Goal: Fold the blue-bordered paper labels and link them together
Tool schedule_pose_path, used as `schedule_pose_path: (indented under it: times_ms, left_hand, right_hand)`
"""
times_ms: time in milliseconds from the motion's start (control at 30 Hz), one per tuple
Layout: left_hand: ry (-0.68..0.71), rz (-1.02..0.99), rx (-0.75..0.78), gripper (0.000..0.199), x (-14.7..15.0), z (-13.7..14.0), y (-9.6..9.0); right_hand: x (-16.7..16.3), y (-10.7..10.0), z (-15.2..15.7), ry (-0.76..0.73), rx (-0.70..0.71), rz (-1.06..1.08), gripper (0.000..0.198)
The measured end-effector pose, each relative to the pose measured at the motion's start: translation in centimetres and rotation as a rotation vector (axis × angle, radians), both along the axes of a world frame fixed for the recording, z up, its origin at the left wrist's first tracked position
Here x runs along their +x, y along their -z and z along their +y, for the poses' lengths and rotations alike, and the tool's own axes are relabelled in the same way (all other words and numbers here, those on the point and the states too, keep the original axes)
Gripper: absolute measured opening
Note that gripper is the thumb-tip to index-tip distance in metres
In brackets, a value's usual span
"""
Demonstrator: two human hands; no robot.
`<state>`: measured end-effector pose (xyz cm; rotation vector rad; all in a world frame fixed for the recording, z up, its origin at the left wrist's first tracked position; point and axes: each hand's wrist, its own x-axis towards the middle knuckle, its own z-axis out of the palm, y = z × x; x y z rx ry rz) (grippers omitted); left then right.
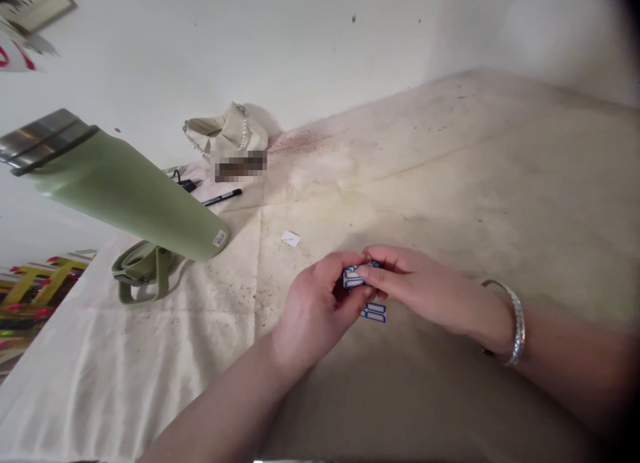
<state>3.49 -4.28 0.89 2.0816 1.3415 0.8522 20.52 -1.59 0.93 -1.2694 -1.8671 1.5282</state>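
Note:
Both hands meet over the cloth-covered table (310, 203). Between them is a small folded or rolled piece of white label stickers (353, 277) with blue borders, partly hidden by fingers. My left hand (315, 309) has its thumb and fingers closed round the left end. From the right, my right hand (420, 283) pinches the same piece, its thumb lying across the top. Just beneath the fingers shows a flat strip of blue-bordered labels (376, 312); whether it joins the held piece I cannot tell. A small white paper slip (291, 239) lies beyond my left hand.
A tall green tumbler (135, 189) with a metal top stands at the left, beside a green strap (145, 276). Behind it are a black pen (223, 197) and a cream bag (227, 133) with a pearl chain, near the white wall (300, 43). The cloth is creased.

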Motion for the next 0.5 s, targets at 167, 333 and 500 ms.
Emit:
schedule_pose_path:
  times_ms: [167,333,500]
  left_hand:
    - [0.026,0.014,0.028,0.039,-0.09,0.0,0.34]
    - [0.022,0.028,0.056,0.034,-0.13,0.01,0.38]
    - [0.021,0.036,0.062,0.031,-0.1,-0.01,0.24]
  right_hand:
    - [0.1,0.01,-0.15,-0.003,-0.016,0.012,0.026]
    - [0.03,0.21,-0.02,-0.015,0.005,-0.008,0.026]
    - [0.03,0.31,-0.07,-0.013,-0.005,0.007,0.027]
